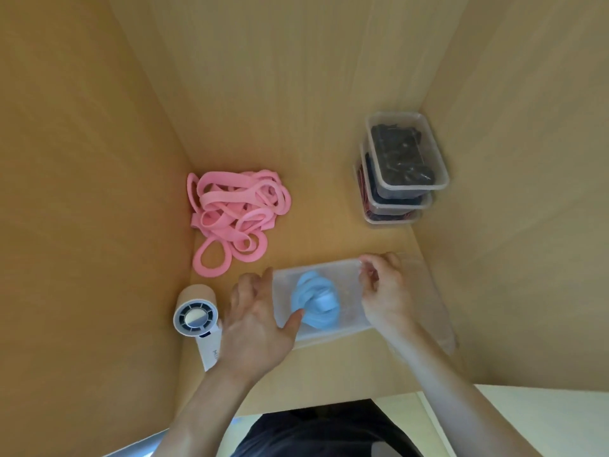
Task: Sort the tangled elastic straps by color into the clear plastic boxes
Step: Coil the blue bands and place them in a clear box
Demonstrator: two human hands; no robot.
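clear plastic box (346, 282) near the front of a wooden surface (329, 232), holding a bundle of blue straps (314, 300). the left hand (257, 315) grips its left end, thumb over the rim; the right hand (384, 291) pinches the right rim with curled fingers. whether a lid covers it is unclear. tangled pink straps (235, 214) lie behind-left, apart; three stacked boxes (403, 169) stand back-right; a handheld fan (197, 316) lies just beside the left hand.

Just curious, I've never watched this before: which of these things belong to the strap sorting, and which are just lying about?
Part of the job: pink straps, blue straps, the held clear box, three stacked boxes already filled.
Lying about: handheld fan.
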